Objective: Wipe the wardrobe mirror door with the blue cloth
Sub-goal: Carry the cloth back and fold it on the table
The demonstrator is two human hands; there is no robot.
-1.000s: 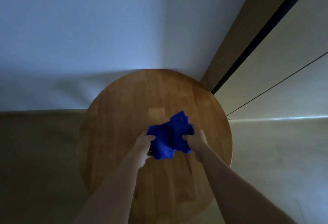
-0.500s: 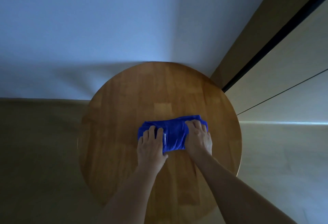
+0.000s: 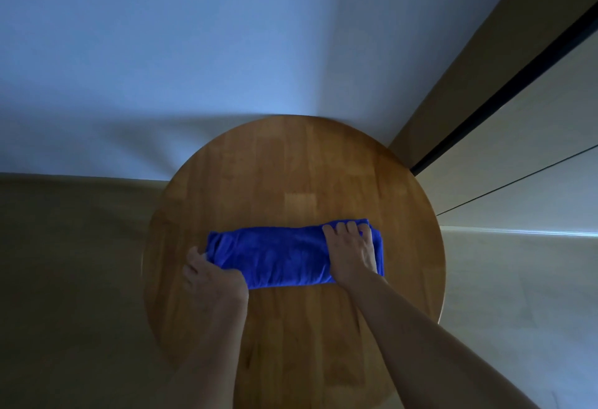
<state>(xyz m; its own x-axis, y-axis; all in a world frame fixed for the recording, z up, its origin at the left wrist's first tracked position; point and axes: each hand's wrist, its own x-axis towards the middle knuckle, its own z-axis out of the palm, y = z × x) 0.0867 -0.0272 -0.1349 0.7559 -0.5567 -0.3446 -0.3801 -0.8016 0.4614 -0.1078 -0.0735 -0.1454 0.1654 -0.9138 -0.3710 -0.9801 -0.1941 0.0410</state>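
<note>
Blue cloth [image 3: 291, 253] lies flat on the round wooden table [image 3: 291, 166], roughly mid-table and a bit toward the near side. Only the head view here, dim light.

Your left hand [image 3: 213, 279] sits at the cloth's near-left corner with fingers curled over the edge, gripping it. Your right hand [image 3: 351, 251] lies on the right end, fingers straight and spread, palm pressing the fabric down to the table; it's flat, not grasping.

Step in hand looks like folding or smoothing the cloth into a pad before any wiping. To do it well: keep the right palm pinning its end so the fabric doesn't slide on the smooth wood, pull the left corner taut to kill the wrinkles near the left end, then fold evenly so edges line up. You want a flat, compact pad that fills one palm, no loose tails dragging on glass.

Long axis of the cloth runs left-right across the table, a long rectangle, short sides at left and right. Left end looks more bunched, right end squarer.

Wardrobe door [image 3: 517, 136] is at the right, far side, just beside the table's edge; whether that panel is the mirror can't be told. Wiping not yet begun.
</note>
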